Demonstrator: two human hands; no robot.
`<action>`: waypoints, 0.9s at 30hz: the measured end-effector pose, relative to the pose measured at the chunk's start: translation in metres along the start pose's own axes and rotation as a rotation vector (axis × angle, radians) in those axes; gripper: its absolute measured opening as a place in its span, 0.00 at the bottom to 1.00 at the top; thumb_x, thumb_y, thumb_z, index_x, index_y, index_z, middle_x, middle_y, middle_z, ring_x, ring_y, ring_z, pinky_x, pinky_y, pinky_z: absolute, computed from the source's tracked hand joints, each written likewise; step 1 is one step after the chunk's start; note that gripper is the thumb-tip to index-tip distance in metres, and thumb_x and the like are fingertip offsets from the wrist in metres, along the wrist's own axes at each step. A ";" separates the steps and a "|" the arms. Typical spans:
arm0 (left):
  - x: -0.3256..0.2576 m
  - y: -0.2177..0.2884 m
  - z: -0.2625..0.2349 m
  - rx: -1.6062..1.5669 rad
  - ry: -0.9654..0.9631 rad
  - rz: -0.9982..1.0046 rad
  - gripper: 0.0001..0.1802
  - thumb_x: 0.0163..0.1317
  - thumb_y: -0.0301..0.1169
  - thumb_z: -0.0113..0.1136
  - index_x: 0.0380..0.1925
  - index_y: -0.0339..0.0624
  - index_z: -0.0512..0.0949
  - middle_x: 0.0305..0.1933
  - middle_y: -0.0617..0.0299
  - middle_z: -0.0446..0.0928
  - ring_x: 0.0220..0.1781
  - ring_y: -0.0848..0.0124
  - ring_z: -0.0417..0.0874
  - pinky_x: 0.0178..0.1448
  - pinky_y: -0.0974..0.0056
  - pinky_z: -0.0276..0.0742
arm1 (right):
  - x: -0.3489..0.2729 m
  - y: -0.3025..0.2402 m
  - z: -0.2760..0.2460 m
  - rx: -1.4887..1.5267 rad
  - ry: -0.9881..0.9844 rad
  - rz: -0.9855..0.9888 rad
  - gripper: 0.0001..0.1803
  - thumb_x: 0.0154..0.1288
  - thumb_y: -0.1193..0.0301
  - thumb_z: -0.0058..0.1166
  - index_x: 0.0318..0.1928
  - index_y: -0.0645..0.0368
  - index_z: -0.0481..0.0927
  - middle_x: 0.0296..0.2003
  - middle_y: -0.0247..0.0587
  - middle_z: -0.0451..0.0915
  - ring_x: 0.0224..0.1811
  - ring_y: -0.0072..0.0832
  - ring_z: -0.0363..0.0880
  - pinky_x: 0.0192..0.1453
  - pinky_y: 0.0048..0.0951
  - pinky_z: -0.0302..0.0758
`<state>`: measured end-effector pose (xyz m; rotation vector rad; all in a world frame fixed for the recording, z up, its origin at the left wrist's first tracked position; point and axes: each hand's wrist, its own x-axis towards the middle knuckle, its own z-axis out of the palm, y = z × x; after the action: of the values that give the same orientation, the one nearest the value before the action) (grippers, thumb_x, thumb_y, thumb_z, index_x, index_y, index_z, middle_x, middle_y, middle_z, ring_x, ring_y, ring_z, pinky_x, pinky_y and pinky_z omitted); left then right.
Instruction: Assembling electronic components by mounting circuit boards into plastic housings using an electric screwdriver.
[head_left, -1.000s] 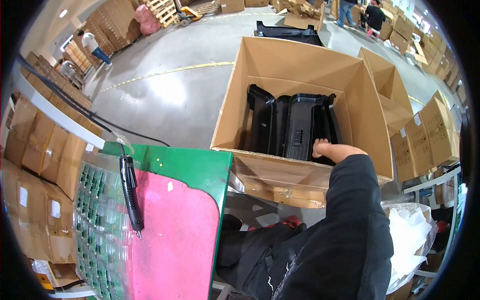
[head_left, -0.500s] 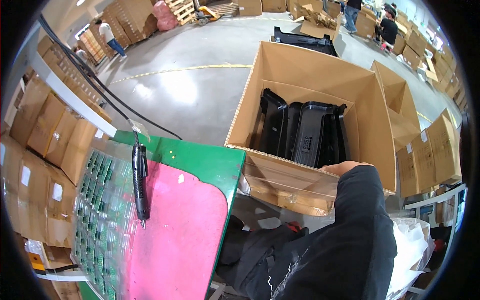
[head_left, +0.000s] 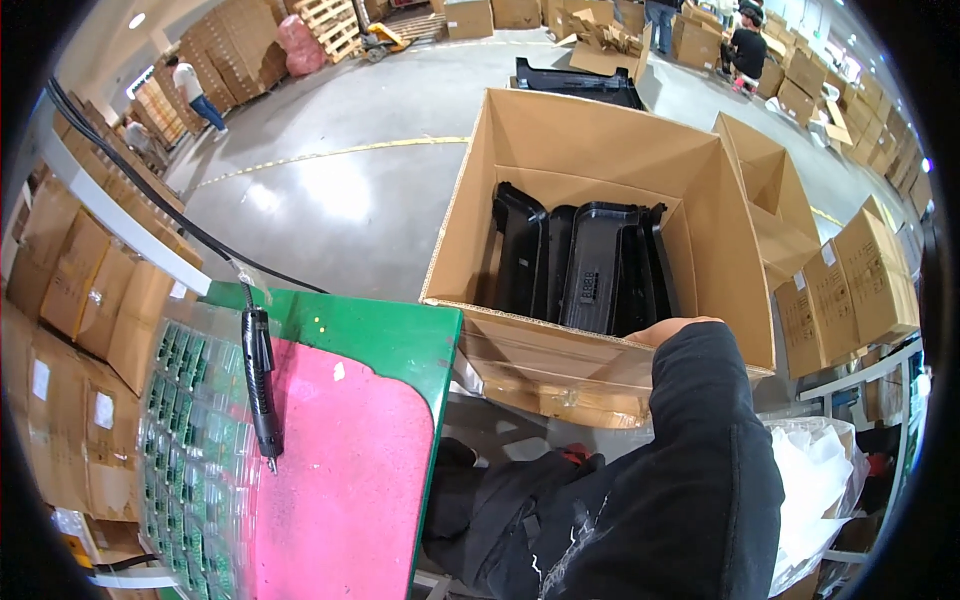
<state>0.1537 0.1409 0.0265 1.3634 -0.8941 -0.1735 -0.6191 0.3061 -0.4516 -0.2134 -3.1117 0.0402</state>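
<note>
My right hand (head_left: 672, 330) reaches over the near wall of a tall open cardboard box (head_left: 560, 335), its sleeve coming up from the lower right. Only the back of the hand and a bit of thumb show; the fingers are hidden, so I cannot tell whether they grip anything. Just beyond the hand, long black plastic housings (head_left: 600, 265) lie side by side in the box. My left hand is out of view. On the workbench to the left, a black electric screwdriver (head_left: 261, 390) rests at the edge of a pink mat (head_left: 345, 470).
Clear plastic trays of small green circuit boards (head_left: 195, 450) cover the left of the green bench (head_left: 400, 320). Another black housing (head_left: 580, 82) stands behind the box. A bag of white wrapping (head_left: 805, 480) sits at the right. Farther off are stacked cartons (head_left: 850, 285) and several people.
The whole view has shifted slightly, so the box and bench sit farther left in the picture. My right hand stays at the box's near wall beside the housings.
</note>
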 end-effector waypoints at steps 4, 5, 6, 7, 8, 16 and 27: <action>-0.032 0.046 0.042 0.227 0.073 -0.074 0.27 0.66 0.33 0.51 0.65 0.41 0.65 0.56 0.49 0.69 0.52 0.60 0.72 0.58 0.50 0.72 | -0.007 -0.006 0.018 0.012 0.167 -0.079 0.12 0.63 0.67 0.49 0.40 0.58 0.83 0.46 0.42 0.81 0.48 0.40 0.77 0.48 0.47 0.72; -0.037 0.051 0.048 0.232 0.085 -0.084 0.26 0.67 0.34 0.50 0.65 0.41 0.65 0.57 0.49 0.68 0.52 0.60 0.72 0.58 0.50 0.73 | -0.007 -0.008 0.022 0.015 0.212 -0.099 0.12 0.62 0.67 0.50 0.40 0.58 0.83 0.46 0.42 0.81 0.48 0.41 0.77 0.48 0.47 0.72; -0.035 0.053 0.038 0.246 0.093 -0.074 0.26 0.67 0.34 0.50 0.65 0.41 0.65 0.57 0.49 0.68 0.52 0.60 0.72 0.58 0.50 0.73 | -0.008 -0.013 0.039 0.017 0.239 -0.133 0.11 0.62 0.68 0.50 0.39 0.58 0.82 0.45 0.42 0.81 0.47 0.41 0.77 0.48 0.47 0.72; -0.030 0.049 0.023 0.265 0.061 -0.041 0.26 0.68 0.35 0.49 0.65 0.40 0.64 0.58 0.49 0.67 0.53 0.60 0.71 0.60 0.49 0.72 | -0.005 -0.024 0.055 0.172 0.385 -0.272 0.08 0.54 0.69 0.50 0.31 0.60 0.77 0.37 0.44 0.77 0.41 0.48 0.73 0.48 0.50 0.71; -0.030 0.044 0.022 0.267 0.024 -0.028 0.25 0.69 0.35 0.48 0.65 0.40 0.63 0.59 0.48 0.66 0.54 0.59 0.71 0.61 0.48 0.72 | -0.005 -0.025 0.050 0.170 0.393 -0.276 0.08 0.54 0.69 0.50 0.31 0.60 0.77 0.37 0.44 0.77 0.41 0.48 0.73 0.48 0.50 0.71; -0.027 0.028 0.018 0.294 -0.007 -0.022 0.26 0.69 0.39 0.48 0.64 0.40 0.64 0.62 0.47 0.63 0.58 0.57 0.69 0.64 0.47 0.70 | -0.007 -0.066 0.013 0.374 -0.414 -0.261 0.14 0.59 0.67 0.50 0.41 0.64 0.77 0.47 0.53 0.75 0.49 0.47 0.73 0.54 0.50 0.70; -0.041 0.042 0.017 0.467 -0.045 0.020 0.30 0.67 0.43 0.49 0.64 0.37 0.63 0.65 0.43 0.62 0.63 0.51 0.68 0.67 0.42 0.69 | 0.026 -0.037 -0.011 0.619 -1.551 -0.262 0.24 0.66 0.63 0.50 0.56 0.68 0.77 0.61 0.64 0.72 0.59 0.47 0.73 0.62 0.49 0.70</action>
<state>0.0998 0.1624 0.0443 1.7861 -1.0252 0.0244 -0.6500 0.2731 -0.4391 0.4984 -4.0904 1.9887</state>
